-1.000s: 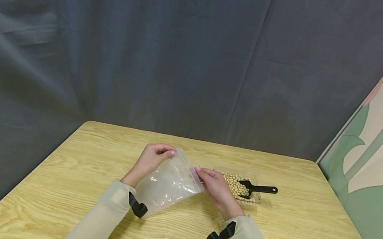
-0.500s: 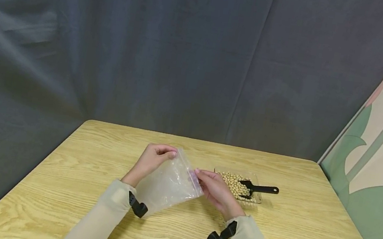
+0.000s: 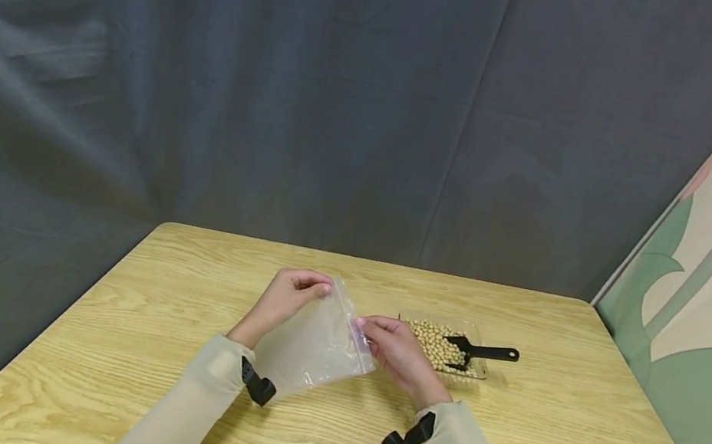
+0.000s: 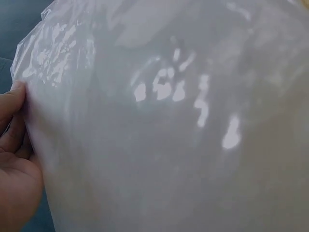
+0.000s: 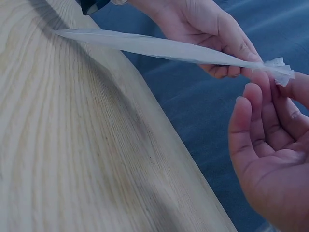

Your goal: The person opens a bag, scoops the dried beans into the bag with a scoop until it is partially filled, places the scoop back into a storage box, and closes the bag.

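Observation:
A clear plastic zip bag (image 3: 308, 346) with a pinkish-purple strip along its mouth is held up over the table, tilted, its mouth toward the upper right. My left hand (image 3: 283, 304) pinches the upper corner of the mouth between thumb and fingers. Farther along the same edge, at the coloured strip, the thumb and index finger of my right hand (image 3: 397, 349) pinch the bag. In the right wrist view the bag (image 5: 154, 47) appears edge-on and looks nearly flat, with the right hand's other fingers loosely bent. Its film (image 4: 145, 125) fills most of the left wrist view.
Just beyond the right hand stands a clear tray (image 3: 480, 374) of pale yellow beans (image 3: 431, 339). A black scoop (image 3: 494, 352) lies in the beans, its handle sticking out to the right. The wooden table (image 3: 168, 348) ends at a dark curtain (image 3: 318, 107).
The right fingertips have shifted slightly down and left along the bag's mouth. The left hand has moved a touch to the right, and the bag's creases and glints have changed.

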`<state>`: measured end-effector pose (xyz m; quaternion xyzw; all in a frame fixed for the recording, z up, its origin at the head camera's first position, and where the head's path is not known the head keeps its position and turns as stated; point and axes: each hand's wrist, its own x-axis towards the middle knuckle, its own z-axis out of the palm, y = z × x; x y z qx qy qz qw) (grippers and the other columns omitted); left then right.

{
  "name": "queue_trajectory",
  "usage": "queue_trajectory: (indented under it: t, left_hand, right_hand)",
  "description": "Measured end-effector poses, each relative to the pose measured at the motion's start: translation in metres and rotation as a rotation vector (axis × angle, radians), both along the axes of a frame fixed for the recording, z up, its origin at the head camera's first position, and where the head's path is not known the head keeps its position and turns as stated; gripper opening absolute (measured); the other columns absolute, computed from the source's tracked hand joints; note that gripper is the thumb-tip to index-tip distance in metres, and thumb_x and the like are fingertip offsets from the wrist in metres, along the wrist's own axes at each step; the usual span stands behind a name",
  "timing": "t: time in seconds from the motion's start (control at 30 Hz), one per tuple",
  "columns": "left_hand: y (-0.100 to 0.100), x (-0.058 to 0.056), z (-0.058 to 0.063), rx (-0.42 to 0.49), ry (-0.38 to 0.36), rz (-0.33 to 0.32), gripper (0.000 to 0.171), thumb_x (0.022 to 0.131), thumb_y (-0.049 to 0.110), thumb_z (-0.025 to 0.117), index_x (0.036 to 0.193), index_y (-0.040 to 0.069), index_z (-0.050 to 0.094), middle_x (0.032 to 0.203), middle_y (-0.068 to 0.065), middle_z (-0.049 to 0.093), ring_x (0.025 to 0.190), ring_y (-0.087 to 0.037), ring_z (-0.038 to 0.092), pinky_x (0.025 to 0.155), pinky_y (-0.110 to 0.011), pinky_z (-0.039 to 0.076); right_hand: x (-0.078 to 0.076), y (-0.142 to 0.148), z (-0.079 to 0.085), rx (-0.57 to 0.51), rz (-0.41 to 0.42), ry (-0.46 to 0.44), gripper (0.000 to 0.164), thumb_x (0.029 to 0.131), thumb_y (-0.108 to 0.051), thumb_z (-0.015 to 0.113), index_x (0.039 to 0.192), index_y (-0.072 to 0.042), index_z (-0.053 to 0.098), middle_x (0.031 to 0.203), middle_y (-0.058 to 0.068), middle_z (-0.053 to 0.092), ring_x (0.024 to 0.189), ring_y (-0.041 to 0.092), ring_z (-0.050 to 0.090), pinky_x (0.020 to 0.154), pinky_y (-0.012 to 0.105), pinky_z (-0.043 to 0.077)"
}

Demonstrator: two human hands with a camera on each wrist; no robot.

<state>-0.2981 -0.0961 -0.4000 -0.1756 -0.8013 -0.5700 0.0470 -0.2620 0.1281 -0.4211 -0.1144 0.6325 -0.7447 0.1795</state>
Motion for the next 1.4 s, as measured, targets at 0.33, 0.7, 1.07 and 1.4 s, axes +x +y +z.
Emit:
queue_trajectory:
  t: [0.33, 0.7, 1.07, 1.4]
  left_hand:
    - [0.003, 0.009, 0.006, 0.032, 0.086, 0.052, 0.033, 0.092, 0.016, 0.064, 0.121, 0.000, 0.061, 0.121, -0.018, 0.061, 0.102, -0.026, 0.059, 0.092, -0.036, 0.047]
    - [0.004, 0.004, -0.002, 0.097, 0.036, 0.105, 0.024, 0.092, 0.022, 0.066, 0.088, -0.001, 0.068, 0.076, -0.004, 0.062, 0.065, -0.008, 0.053, 0.062, -0.020, 0.046]
    - [0.012, 0.012, 0.001, -0.056, -0.134, -0.032, 0.051, 0.088, 0.049, 0.064, 0.062, 0.005, 0.064, 0.054, 0.000, 0.056, 0.043, -0.012, 0.046, 0.049, -0.028, 0.045]
    - [0.015, 0.012, -0.001, -0.103, -0.144, -0.038, 0.055, 0.084, 0.052, 0.067, 0.056, 0.006, 0.060, 0.047, 0.000, 0.051, 0.041, -0.015, 0.046, 0.046, -0.027, 0.041]
  right_hand:
    - [0.000, -0.005, -0.001, 0.056, -0.083, 0.045, 0.022, 0.094, -0.018, 0.062, 0.099, 0.002, 0.070, 0.090, -0.003, 0.067, 0.084, 0.012, 0.064, 0.075, 0.028, 0.054]
    - [-0.002, -0.008, -0.004, 0.051, -0.098, 0.082, 0.029, 0.096, -0.017, 0.057, 0.105, 0.009, 0.065, 0.089, -0.003, 0.068, 0.083, 0.012, 0.064, 0.077, 0.028, 0.054]
    - [0.000, -0.013, -0.001, 0.122, -0.108, 0.118, 0.032, 0.092, -0.020, 0.064, 0.106, 0.009, 0.066, 0.090, -0.002, 0.069, 0.087, 0.011, 0.064, 0.081, 0.029, 0.052]
    - [0.000, -0.013, 0.000, 0.168, -0.066, 0.205, 0.031, 0.094, -0.018, 0.061, 0.107, 0.010, 0.066, 0.094, -0.004, 0.070, 0.091, 0.011, 0.065, 0.086, 0.031, 0.052]
